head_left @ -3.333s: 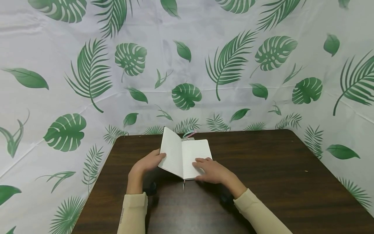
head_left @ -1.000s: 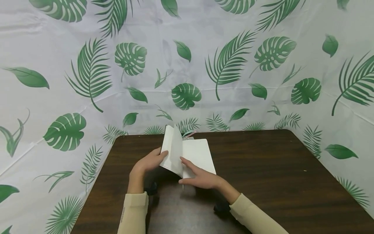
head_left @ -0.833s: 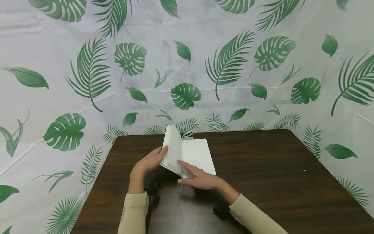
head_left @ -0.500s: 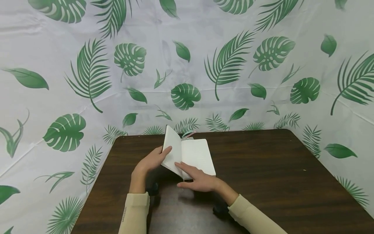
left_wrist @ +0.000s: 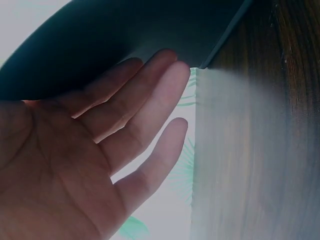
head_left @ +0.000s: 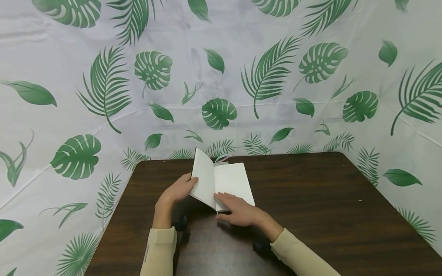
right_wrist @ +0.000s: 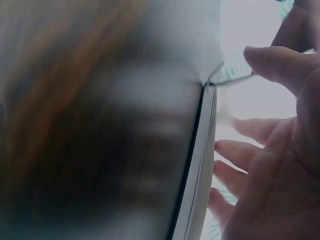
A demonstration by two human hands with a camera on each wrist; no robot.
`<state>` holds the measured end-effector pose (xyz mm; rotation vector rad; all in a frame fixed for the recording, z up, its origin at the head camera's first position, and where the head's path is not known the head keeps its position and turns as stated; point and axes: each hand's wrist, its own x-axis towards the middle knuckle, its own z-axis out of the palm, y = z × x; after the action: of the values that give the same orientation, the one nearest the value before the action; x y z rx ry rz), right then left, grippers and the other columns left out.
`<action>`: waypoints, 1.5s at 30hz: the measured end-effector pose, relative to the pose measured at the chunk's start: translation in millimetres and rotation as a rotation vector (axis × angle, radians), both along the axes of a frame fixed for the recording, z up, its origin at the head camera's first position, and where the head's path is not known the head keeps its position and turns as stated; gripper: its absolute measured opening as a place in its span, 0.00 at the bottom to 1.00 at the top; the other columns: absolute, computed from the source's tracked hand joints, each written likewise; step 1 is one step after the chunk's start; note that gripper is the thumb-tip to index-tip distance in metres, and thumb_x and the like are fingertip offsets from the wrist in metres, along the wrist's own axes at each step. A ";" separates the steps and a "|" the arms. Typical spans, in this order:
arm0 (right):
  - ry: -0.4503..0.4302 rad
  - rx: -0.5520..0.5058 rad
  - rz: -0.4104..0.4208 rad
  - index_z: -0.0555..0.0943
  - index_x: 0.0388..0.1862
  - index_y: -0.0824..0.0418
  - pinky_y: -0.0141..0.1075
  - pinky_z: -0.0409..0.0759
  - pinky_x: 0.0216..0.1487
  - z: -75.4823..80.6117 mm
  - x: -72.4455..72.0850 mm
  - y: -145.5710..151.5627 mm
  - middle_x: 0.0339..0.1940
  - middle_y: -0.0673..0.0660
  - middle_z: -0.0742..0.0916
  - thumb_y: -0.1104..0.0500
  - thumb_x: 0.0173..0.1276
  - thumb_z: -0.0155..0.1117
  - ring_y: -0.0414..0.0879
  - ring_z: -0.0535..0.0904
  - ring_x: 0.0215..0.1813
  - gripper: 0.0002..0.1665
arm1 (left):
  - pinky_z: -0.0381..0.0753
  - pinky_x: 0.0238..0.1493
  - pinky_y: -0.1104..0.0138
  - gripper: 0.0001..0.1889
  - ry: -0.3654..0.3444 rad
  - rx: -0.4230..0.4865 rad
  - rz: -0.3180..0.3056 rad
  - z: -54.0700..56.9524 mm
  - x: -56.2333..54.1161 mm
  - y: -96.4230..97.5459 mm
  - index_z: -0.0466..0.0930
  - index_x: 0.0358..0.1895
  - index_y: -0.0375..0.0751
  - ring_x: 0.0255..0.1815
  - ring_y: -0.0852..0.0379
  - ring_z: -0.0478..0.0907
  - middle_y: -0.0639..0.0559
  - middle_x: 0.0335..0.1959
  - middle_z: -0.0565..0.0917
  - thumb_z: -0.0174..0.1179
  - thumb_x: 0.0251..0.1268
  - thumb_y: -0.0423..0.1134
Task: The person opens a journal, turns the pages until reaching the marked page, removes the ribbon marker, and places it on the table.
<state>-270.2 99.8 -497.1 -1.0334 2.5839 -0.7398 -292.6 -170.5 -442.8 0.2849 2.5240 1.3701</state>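
Observation:
A notebook (head_left: 233,178) with a dark cover and pale pages lies open in the head view, its left half tilted up off the table. My left hand (head_left: 177,189) holds that raised half, thumb on the page at the outer edge. In the left wrist view its fingers (left_wrist: 150,110) lie against the dark cover (left_wrist: 165,25) from behind. My right hand (head_left: 241,211) rests on the lower right page, fingertips beside the center fold. The right wrist view shows its fingertips (right_wrist: 223,172) against the page stack (right_wrist: 197,165). A thin ribbon bookmark (head_left: 216,218) hangs from the spine's near end.
Behind the notebook, a small item with teal and pink loops (head_left: 223,157) sits partly hidden near the table's far edge. The dark wood-grain table (head_left: 310,199) meets a white leaf-print cloth (head_left: 186,126) at the back and sides.
My right hand moves from the right page's outer edge across to the left page, bringing a leaf over, then draws back right to the fold. My left hand keeps its hold.

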 end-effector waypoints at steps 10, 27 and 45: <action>0.080 0.097 -0.040 0.69 0.84 0.59 0.62 0.63 0.82 -6.2 -19.0 23.2 0.86 0.64 0.68 0.38 0.76 0.67 0.65 0.61 0.87 0.46 | 0.74 0.71 0.42 0.28 -0.034 0.030 -0.011 3.0 1.0 0.1 0.68 0.78 0.30 0.58 0.45 0.81 0.37 0.56 0.84 0.39 0.89 0.46; 0.101 0.162 -0.086 0.73 0.82 0.58 0.68 0.67 0.77 2.1 -24.4 36.6 0.85 0.63 0.71 0.46 0.78 0.69 0.65 0.66 0.84 0.39 | 0.73 0.71 0.42 0.28 -0.051 0.030 0.003 1.5 1.3 0.2 0.68 0.78 0.32 0.58 0.46 0.80 0.39 0.56 0.84 0.39 0.89 0.48; 0.190 0.268 -0.155 0.83 0.70 0.56 0.54 0.79 0.72 12.4 -19.0 35.2 0.74 0.58 0.84 0.56 0.78 0.70 0.56 0.81 0.74 0.24 | 0.73 0.72 0.42 0.29 -0.054 0.029 -0.004 -2.5 -2.4 -3.0 0.67 0.79 0.34 0.57 0.47 0.80 0.40 0.56 0.84 0.39 0.89 0.48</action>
<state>-289.1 135.0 -484.7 -0.8651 2.8513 -0.3254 -295.0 -173.5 -445.4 0.2545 2.4607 1.3946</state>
